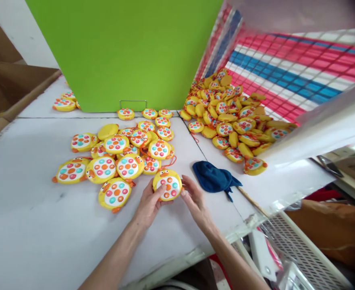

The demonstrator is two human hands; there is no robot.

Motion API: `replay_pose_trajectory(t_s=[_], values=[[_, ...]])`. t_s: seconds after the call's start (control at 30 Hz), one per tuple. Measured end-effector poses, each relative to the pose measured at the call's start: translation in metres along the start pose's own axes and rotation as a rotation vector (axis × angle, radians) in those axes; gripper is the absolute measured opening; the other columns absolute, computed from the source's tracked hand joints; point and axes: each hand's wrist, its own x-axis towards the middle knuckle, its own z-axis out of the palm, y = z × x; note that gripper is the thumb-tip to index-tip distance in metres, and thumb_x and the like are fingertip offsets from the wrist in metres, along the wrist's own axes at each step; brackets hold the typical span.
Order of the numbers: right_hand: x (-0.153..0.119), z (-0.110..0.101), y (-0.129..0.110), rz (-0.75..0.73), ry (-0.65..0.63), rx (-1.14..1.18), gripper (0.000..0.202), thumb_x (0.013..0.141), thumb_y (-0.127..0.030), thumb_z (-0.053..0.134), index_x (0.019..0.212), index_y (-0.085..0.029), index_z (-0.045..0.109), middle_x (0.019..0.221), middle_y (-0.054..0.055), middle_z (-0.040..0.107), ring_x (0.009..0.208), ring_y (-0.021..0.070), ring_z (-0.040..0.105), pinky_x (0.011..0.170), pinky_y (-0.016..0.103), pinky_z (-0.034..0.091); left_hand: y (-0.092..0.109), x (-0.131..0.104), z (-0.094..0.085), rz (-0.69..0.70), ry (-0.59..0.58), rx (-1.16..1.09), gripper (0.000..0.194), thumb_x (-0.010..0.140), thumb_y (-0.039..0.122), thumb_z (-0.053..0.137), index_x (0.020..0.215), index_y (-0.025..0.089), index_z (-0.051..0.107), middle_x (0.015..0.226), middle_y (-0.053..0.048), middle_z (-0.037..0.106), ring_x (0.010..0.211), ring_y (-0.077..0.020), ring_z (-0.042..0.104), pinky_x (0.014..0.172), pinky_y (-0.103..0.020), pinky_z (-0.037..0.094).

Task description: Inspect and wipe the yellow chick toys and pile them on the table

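Note:
A yellow duck-shaped button toy (170,186) with a white front and coloured round bumps is in my left hand (149,203), its thumb lying over the front. My right hand (194,201) is at the toy's right edge with thumb and fingers apart; whether it touches the toy I cannot tell. More of the same duck toys (117,192) lie loosely grouped to the left and beyond my hands, most with bumps upward, some with red cords. Right of my right hand, a dark blue cloth (213,176) is bunched on the white table (59,237).
A large heap of duck toys (225,117) fills the back right, beside a mesh side with striped sheeting (286,76). A green panel (129,52) stands behind the table. At left is a cardboard box (20,86); below the right edge, a perforated white basket (304,249).

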Motion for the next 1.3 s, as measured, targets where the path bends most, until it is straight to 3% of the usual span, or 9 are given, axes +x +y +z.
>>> replay_pose_trajectory(t_s=[0.1, 0.27, 0.57, 0.7, 0.83, 0.93, 1.03, 1.2, 1.3], values=[[0.000, 0.010, 0.004, 0.123, -0.014, 0.226, 0.046, 0.080, -0.041, 0.063, 0.120, -0.021, 0.053, 0.113, 0.009, 0.062, 0.099, 0.0216, 0.062, 0.083, 0.033, 0.053, -0.001, 0.000, 0.001, -0.005, -0.024, -0.045, 0.050, 0.075, 0.041, 0.067, 0.116, 0.017, 0.050, 0.114, -0.011, 0.061, 0.092, -0.0237, 0.063, 0.066, -0.029, 0.056], [-0.001, 0.015, 0.008, 0.155, 0.029, 0.255, 0.046, 0.076, -0.039, 0.068, 0.116, -0.021, 0.054, 0.104, 0.008, 0.065, 0.094, 0.0213, 0.063, 0.081, 0.032, 0.053, -0.003, 0.001, 0.000, 0.012, -0.029, -0.086, 0.056, 0.075, 0.048, 0.065, 0.120, 0.019, 0.049, 0.115, -0.010, 0.061, 0.099, -0.0246, 0.061, 0.074, -0.032, 0.055], [-0.005, 0.011, -0.007, 0.198, 0.017, 0.340, 0.041, 0.080, -0.047, 0.060, 0.111, -0.019, 0.058, 0.110, 0.008, 0.065, 0.101, 0.0224, 0.062, 0.087, 0.033, 0.051, -0.004, 0.002, -0.004, 0.059, -0.018, 0.195, 0.052, 0.074, 0.042, 0.068, 0.118, 0.019, 0.053, 0.114, -0.009, 0.062, 0.100, -0.0246, 0.061, 0.076, -0.031, 0.054], [-0.003, 0.012, -0.007, 0.241, 0.018, 0.348, 0.043, 0.076, -0.047, 0.065, 0.107, -0.018, 0.060, 0.104, 0.008, 0.067, 0.094, 0.0234, 0.064, 0.081, 0.033, 0.052, -0.004, 0.001, -0.001, 0.085, -0.023, 0.268, 0.052, 0.073, 0.042, 0.068, 0.115, 0.016, 0.054, 0.110, -0.011, 0.063, 0.100, -0.0238, 0.060, 0.083, -0.030, 0.051], [0.007, 0.010, -0.005, 0.297, 0.062, 0.410, 0.042, 0.072, -0.047, 0.068, 0.101, -0.016, 0.061, 0.097, 0.008, 0.068, 0.085, 0.0208, 0.065, 0.070, 0.029, 0.053, -0.005, 0.002, -0.002, 0.068, -0.013, 0.246, 0.067, 0.068, 0.042, 0.072, 0.124, 0.018, 0.044, 0.111, -0.011, 0.063, 0.099, -0.0240, 0.061, 0.079, -0.030, 0.052], [0.034, 0.008, -0.011, 0.353, 0.157, 0.524, 0.042, 0.071, -0.048, 0.069, 0.096, -0.016, 0.060, 0.089, 0.006, 0.067, 0.071, 0.0154, 0.063, 0.054, 0.022, 0.049, -0.007, 0.003, -0.006, 0.024, 0.000, 0.197, 0.072, 0.072, 0.049, 0.067, 0.129, 0.018, 0.037, 0.098, -0.010, 0.066, 0.090, -0.0223, 0.064, 0.075, -0.031, 0.051], [0.079, 0.013, -0.022, 0.298, 0.191, 0.532, 0.041, 0.070, -0.049, 0.068, 0.094, -0.016, 0.060, 0.087, 0.006, 0.066, 0.069, 0.0138, 0.062, 0.051, 0.020, 0.049, -0.008, 0.005, -0.010, -0.003, 0.033, 0.186, 0.066, 0.070, 0.053, 0.067, 0.119, 0.015, 0.047, 0.089, -0.010, 0.066, 0.085, -0.0216, 0.064, 0.072, -0.030, 0.050], [0.154, 0.036, -0.036, 0.048, 0.054, 0.140, 0.045, 0.080, -0.051, 0.052, 0.105, -0.015, 0.059, 0.098, 0.009, 0.067, 0.083, 0.0181, 0.065, 0.065, 0.030, 0.056, -0.010, 0.008, -0.013, -0.032, 0.026, 0.239, 0.061, 0.064, 0.056, 0.070, 0.106, 0.014, 0.055, 0.084, -0.010, 0.066, 0.079, -0.0225, 0.064, 0.069, -0.032, 0.050], [0.186, 0.031, -0.028, -0.032, 0.047, -0.065, 0.036, 0.078, -0.042, 0.057, 0.102, -0.017, 0.064, 0.101, 0.007, 0.067, 0.091, 0.0182, 0.063, 0.077, 0.030, 0.054, -0.010, 0.009, -0.014, -0.050, 0.035, 0.224, 0.060, 0.063, 0.056, 0.071, 0.104, 0.015, 0.057, 0.084, -0.010, 0.066, 0.079, -0.0224, 0.065, 0.069, -0.032, 0.050]])
